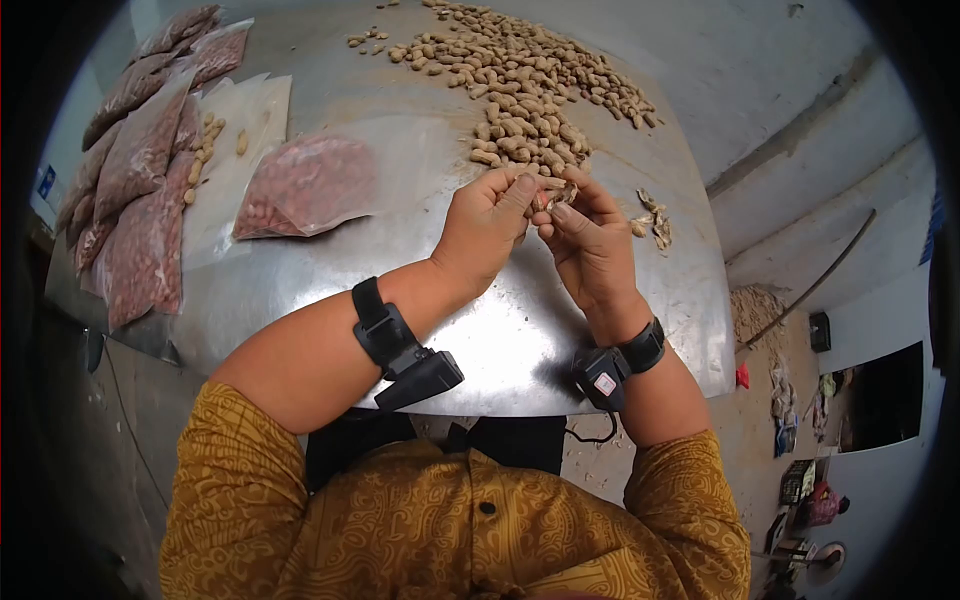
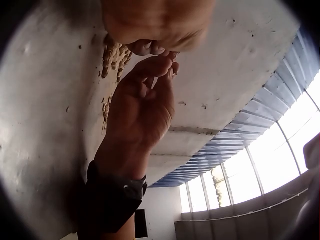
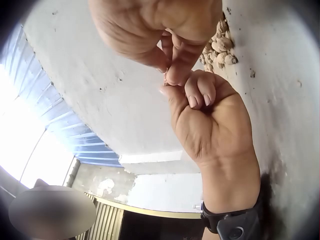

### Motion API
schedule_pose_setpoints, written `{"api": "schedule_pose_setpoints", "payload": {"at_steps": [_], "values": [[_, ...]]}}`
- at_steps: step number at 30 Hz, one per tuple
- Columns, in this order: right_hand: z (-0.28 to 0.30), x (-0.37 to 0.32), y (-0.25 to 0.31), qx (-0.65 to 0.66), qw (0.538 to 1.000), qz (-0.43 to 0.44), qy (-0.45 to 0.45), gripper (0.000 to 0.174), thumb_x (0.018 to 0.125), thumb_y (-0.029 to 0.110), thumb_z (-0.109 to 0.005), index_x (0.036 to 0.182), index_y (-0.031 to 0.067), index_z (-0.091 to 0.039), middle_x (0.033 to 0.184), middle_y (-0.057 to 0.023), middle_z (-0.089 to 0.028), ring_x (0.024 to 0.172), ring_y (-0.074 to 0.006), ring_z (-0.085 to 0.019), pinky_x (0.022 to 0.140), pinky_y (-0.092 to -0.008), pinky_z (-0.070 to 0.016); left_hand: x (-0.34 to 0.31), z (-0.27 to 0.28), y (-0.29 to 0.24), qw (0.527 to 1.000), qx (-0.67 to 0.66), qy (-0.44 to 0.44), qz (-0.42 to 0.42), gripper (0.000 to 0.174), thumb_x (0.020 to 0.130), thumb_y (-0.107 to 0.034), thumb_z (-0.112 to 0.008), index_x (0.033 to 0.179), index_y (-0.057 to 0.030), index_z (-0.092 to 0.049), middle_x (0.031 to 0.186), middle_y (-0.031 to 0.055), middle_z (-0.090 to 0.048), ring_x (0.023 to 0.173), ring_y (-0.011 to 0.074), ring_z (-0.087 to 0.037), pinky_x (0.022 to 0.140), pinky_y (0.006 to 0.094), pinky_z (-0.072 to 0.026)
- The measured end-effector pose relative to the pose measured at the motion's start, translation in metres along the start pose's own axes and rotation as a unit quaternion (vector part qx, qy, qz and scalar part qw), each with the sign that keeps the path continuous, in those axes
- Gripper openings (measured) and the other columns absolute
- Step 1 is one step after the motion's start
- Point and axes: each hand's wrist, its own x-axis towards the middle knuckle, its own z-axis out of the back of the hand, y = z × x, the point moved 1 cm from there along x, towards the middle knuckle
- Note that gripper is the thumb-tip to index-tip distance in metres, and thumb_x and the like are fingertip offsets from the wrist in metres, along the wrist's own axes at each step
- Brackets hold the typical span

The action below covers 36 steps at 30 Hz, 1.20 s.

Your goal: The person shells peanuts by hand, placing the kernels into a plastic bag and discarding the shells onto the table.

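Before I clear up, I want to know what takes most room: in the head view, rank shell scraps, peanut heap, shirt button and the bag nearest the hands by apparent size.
1. Peanut heap
2. Bag
3. Shell scraps
4. Shirt button

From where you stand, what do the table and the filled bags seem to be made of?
The table looks like bare metal, perhaps steel: grey and smooth, with a bright glare. The bags look like clear, slightly glossy plastic film, since the pinkish nuts show through.
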Motion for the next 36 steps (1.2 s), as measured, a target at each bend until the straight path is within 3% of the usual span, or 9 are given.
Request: {"api": "schedule_pose_setpoints", "payload": {"at_steps": [5,11,17,20,23,29,32,35,36], "values": [[0.001,0.001,0.003,-0.016,1.0,-0.009,0.002,0.032,0.077,-0.008,-0.06,0.105,0.0035,-0.049,0.098,-0.0077,-0.056,0.083,-0.0167,-0.061,0.072,-0.0254,-0.0527,0.002,-0.003,0.0,0.99,-0.119,0.023,0.067,0.022,0.094,-0.021,-0.044,0.103,-0.002,-0.052,0.081,-0.0001,-0.052,0.052,0.0037,-0.035,0.046,0.0172,-0.0302],[-0.001,0.003,0.001,-0.166,0.979,0.119,0.01,0.029,0.077,-0.008,-0.061,0.102,0.003,-0.05,0.094,-0.0059,-0.058,0.085,-0.0129,-0.06,0.072,-0.0231,-0.0502,0.007,0.002,0.004,0.962,-0.225,0.043,0.15,0.021,0.093,-0.018,-0.042,0.099,-0.0013,-0.053,0.078,0.001,-0.052,0.05,0.0048,-0.034,0.045,0.0179,-0.0295],[0.0,0.005,0.0,-0.44,0.866,0.234,0.044,0.025,0.074,-0.006,-0.063,0.097,0.0021,-0.057,0.09,-0.0048,-0.06,0.081,-0.0105,-0.06,0.068,-0.0222,-0.0488,0.01,0.012,0.011,0.936,-0.281,-0.004,0.212,0.016,0.088,-0.017,-0.045,0.079,-0.0061,-0.053,0.069,0.0014,-0.05,0.047,0.0081,-0.034,0.043,0.0198,-0.0283],[-0.018,0.001,0.009,-0.559,0.785,0.26,0.067,0.025,0.071,-0.008,-0.063,0.094,0.0037,-0.059,0.089,-0.0076,-0.06,0.079,-0.016,-0.061,0.066,-0.0252,-0.0492,0.01,0.013,0.011,0.931,-0.272,-0.032,0.24,0.018,0.087,-0.017,-0.045,0.072,-0.0092,-0.051,0.064,0.0006,-0.048,0.047,0.009,-0.033,0.043,0.0205,-0.0274],[-0.023,0.004,0.008,-0.594,0.742,0.294,0.095,0.025,0.07,-0.008,-0.062,0.091,0.0041,-0.061,0.088,-0.0096,-0.06,0.077,-0.022,-0.061,0.066,-0.0283,-0.0497,0.01,0.013,0.015,0.929,-0.266,-0.053,0.252,0.02,0.087,-0.018,-0.045,0.068,-0.0108,-0.049,0.061,-0.0002,-0.045,0.046,0.0092,-0.032,0.042,0.0208,-0.0263],[-0.035,0.007,0.015,-0.629,0.705,0.297,0.135,0.02,0.072,-0.006,-0.06,0.089,0.0033,-0.061,0.086,-0.01,-0.06,0.074,-0.0218,-0.061,0.064,-0.0295,-0.0495,0.012,0.016,0.014,0.922,-0.284,-0.019,0.262,0.022,0.088,-0.019,-0.045,0.068,-0.0111,-0.048,0.059,-0.0018,-0.042,0.045,0.0089,-0.032,0.042,0.0206,-0.0258],[-0.034,0.008,0.024,-0.624,0.731,0.256,0.102,0.017,0.073,-0.003,-0.062,0.088,0.0034,-0.061,0.08,-0.0086,-0.059,0.068,-0.0181,-0.06,0.06,-0.0274,-0.048,0.012,0.015,0.013,0.926,-0.269,-0.013,0.264,0.017,0.088,-0.018,-0.049,0.075,-0.0075,-0.053,0.06,-0.0023,-0.042,0.045,0.0073,-0.032,0.042,0.0196,-0.0261],[-0.005,0.022,0.045,-0.65,0.726,0.225,0.012,0.016,0.073,0.0,-0.063,0.089,0.0037,-0.061,0.075,-0.0068,-0.06,0.06,-0.0142,-0.056,0.056,-0.0238,-0.0446,0.01,0.014,0.004,0.947,-0.215,-0.039,0.234,0.014,0.087,-0.016,-0.052,0.086,-0.003,-0.057,0.062,-0.0023,-0.044,0.046,0.0054,-0.032,0.041,0.0186,-0.0258],[0.004,0.025,0.055,-0.672,0.704,0.231,-0.013,0.016,0.074,0.001,-0.063,0.089,0.0035,-0.061,0.075,-0.0069,-0.06,0.06,-0.0133,-0.056,0.056,-0.0237,-0.0446,0.01,0.016,0.003,0.954,-0.207,-0.053,0.212,0.015,0.088,-0.016,-0.053,0.089,-0.0016,-0.057,0.063,-0.0022,-0.044,0.046,0.0049,-0.032,0.041,0.0183,-0.0256]]}}
